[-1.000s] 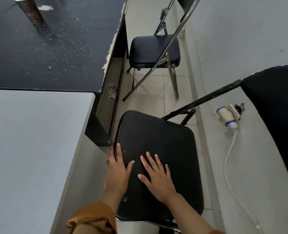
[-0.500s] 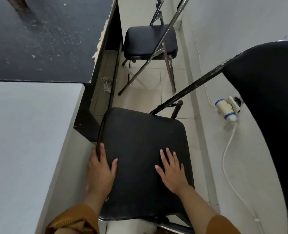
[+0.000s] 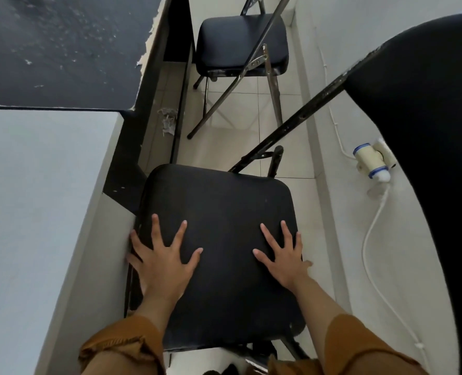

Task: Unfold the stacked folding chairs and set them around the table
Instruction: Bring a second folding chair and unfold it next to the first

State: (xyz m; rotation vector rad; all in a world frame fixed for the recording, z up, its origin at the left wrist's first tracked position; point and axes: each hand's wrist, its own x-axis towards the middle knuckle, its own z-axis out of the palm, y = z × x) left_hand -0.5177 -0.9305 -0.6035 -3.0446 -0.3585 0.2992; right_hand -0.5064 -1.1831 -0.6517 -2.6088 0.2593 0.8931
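Note:
A black folding chair stands unfolded right below me, its padded seat flat and level beside the table. My left hand lies palm down on the seat's left side, fingers spread. My right hand lies flat on the right side, fingers also spread. The chair's black backrest rises at the right, joined by a dark metal bar. A second unfolded black chair stands farther ahead along the table edge. The table has a grey top and a black top.
A white wall runs close along the right, with a plug adapter in a socket and a white cable hanging down. A crumpled scrap lies on the tiled floor under the table edge. The aisle between table and wall is narrow.
Both hands slid apart on the seat, the right hand going from the middle to the right side, and the fingers spread wider. The view shifted forward over the chair.

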